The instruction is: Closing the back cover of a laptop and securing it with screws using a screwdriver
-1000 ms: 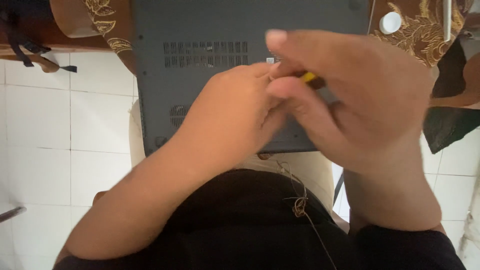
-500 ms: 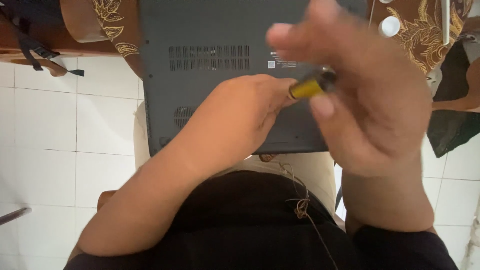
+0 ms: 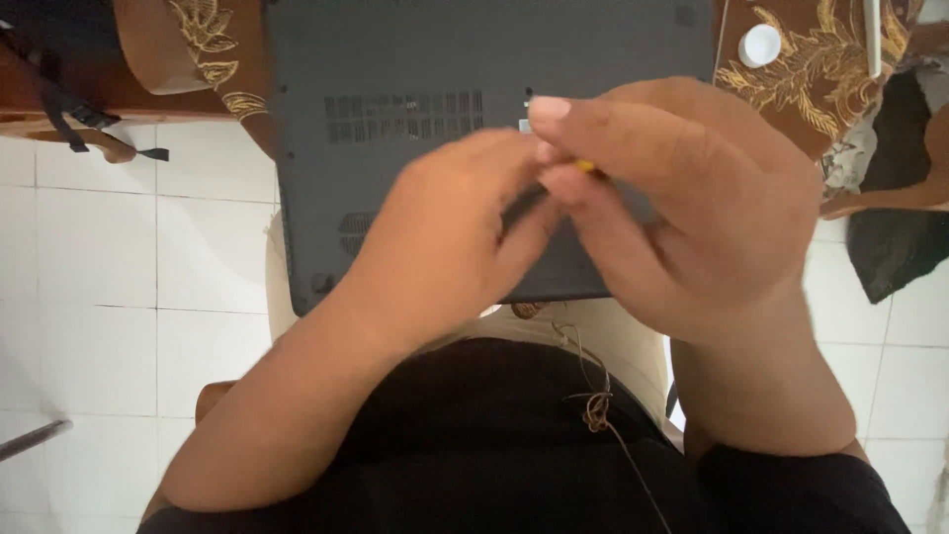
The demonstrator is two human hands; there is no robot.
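Light is soft and even, bright on the white floor tiles (image 3: 129,297) left of the dark grey laptop base (image 3: 395,148), with no hard glare. The base itself reads dim and flat, its vent slots still legible. Both hands (image 3: 554,218), close to the lens above the base, are softly blurred, the fingertips smeared. A faint shadow lies under the left hand (image 3: 445,227) on the base. The black clothing (image 3: 474,445) below the base loses detail in darkness
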